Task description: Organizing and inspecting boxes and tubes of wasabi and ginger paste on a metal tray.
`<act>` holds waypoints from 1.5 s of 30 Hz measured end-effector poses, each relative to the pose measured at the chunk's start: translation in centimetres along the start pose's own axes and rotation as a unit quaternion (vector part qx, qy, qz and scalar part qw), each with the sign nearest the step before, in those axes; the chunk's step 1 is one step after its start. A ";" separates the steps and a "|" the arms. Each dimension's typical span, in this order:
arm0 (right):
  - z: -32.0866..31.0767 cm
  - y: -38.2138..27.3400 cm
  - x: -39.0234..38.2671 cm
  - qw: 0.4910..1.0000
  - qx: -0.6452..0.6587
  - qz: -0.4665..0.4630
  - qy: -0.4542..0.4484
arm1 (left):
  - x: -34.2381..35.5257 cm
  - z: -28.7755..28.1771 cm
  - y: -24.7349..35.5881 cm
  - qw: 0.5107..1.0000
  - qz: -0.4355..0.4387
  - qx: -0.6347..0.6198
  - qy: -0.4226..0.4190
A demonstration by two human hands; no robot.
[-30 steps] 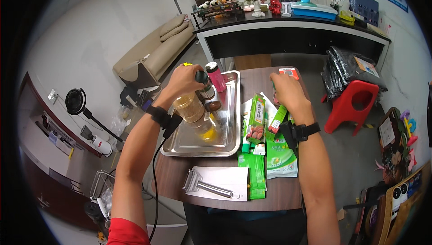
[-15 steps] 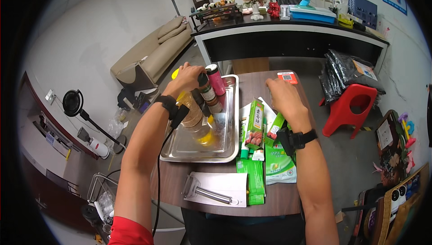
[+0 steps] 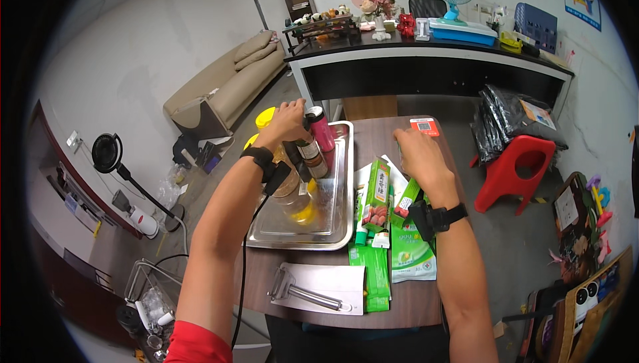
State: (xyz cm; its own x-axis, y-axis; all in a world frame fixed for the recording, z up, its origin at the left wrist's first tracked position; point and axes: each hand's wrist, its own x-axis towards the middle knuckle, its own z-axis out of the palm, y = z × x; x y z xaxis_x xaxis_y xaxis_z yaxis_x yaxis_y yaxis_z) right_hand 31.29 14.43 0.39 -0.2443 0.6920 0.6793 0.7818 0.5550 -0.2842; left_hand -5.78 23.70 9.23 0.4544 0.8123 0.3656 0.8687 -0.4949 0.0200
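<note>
My left hand [image 3: 285, 124] curls around the upper part of a dark-capped spice jar [image 3: 309, 151] on the metal tray [image 3: 347, 183]; its thumb is hidden. Beside this jar stand a pink container with a dark lid [image 3: 321, 128] and a clear jar of brown grains [image 3: 287, 186]. A yellow lid [image 3: 265, 117] shows left of the hand. My right hand [image 3: 421, 153] is closed low over the table's right part, its fingertips turned down and mostly hidden. Nearest to it are a green box with pictures on it [image 3: 377, 196] and a smaller green box [image 3: 405, 201].
A green pouch [image 3: 413, 256], a green packet [image 3: 374, 276] and a metal peeler [image 3: 306, 291] on white card lie on the brown table [image 3: 259, 276]. To the right, a red stool [image 3: 512, 173] bears black plastic-wrapped packages [image 3: 509, 120]. A long desk [image 3: 426, 70] stands beyond.
The view has shifted a little, so the table and tray sit lower. Both hands stay at nearly the same places over the table.
</note>
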 end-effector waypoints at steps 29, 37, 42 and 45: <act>-1.2 -1.6 0.5 0.990 -0.082 0.047 -0.102 | 3.4 2.6 -0.4 0.989 -0.002 -0.021 -0.148; -1.3 -1.4 0.3 0.990 -0.081 0.058 -0.097 | 3.5 -0.5 3.3 0.978 -0.047 -0.035 -0.201; -1.4 -1.1 0.3 0.992 -0.068 0.050 -0.098 | 2.6 -2.5 4.2 0.964 -0.039 -0.047 -0.258; -1.1 -1.1 0.4 0.992 -0.067 0.057 -0.093 | 2.6 -2.6 3.6 0.963 0.008 -0.013 -0.268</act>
State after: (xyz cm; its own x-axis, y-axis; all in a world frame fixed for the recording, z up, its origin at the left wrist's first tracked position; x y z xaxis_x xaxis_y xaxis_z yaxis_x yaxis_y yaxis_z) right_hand 30.98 13.55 1.73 -0.2407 0.8269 0.5083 0.8769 0.4097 -0.2513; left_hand -1.94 23.21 12.63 0.5107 0.8434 -0.1671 0.8584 -0.5111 0.0440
